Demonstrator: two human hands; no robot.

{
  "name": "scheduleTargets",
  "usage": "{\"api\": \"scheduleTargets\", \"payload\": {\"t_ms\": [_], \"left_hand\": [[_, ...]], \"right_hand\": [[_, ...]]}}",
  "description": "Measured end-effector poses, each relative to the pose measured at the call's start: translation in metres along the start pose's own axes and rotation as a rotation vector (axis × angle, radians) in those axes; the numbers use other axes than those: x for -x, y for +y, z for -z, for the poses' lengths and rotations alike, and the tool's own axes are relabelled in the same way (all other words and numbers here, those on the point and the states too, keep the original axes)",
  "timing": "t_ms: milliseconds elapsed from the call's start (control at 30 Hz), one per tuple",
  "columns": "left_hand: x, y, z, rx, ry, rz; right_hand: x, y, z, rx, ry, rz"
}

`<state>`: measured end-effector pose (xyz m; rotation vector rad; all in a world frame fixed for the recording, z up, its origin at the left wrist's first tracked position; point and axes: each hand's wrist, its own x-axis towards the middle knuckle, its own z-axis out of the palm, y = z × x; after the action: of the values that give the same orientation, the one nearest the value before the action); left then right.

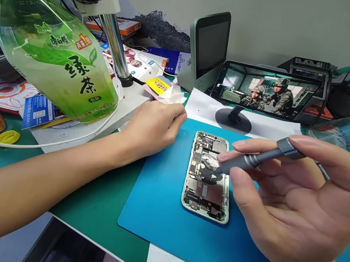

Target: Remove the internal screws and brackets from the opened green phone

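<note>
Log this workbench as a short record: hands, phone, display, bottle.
Left hand: curled near the blue mat's edge; contents hidden
Right hand: pinching a gray tool, tip over the phone; contact unclear
Phone: lying on the mat, internals exposed
Display: on a stand, showing two helmeted people
Bottle: green-labelled, beyond the left forearm

Opened phone [207, 190] flat on blue mat [157, 191], gry tool [246, 161] (prob. screwdriver) tilted above
</note>
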<state>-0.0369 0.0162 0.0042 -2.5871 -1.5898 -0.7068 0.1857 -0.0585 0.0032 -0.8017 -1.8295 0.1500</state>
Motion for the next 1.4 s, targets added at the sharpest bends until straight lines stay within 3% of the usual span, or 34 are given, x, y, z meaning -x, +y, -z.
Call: {"api": "scheduleTargets", "payload": {"t_ms": [133,267,367,633,1133,1400], "left_hand": [[0.003,0.006,0.005,0.098,-0.041,-0.122],[0.007,0.012,0.008,0.217,-0.25,-0.417],[0.009,0.013,0.008,0.257,-0.355,-0.539],[0.008,0.01,0.007,0.284,-0.427,-0.539],[0.007,0.011,0.007,0.298,-0.46,-0.523],[0.008,0.008,0.005,0.308,-0.442,-0.542]], "right_hand": [[0.003,0.0,0.003,-0.103,-0.08,0.002],[0.006,-0.003,0.007,-0.146,-0.189,0.013],[0.006,-0.005,0.007,-0.153,-0.223,0.015],[0.007,-0.005,0.003,-0.164,-0.219,0.045],[0.01,0.0,0.003,-0.213,-0.297,0.068],[0.008,-0.007,0.008,-0.091,-0.423,-0.061]]}}
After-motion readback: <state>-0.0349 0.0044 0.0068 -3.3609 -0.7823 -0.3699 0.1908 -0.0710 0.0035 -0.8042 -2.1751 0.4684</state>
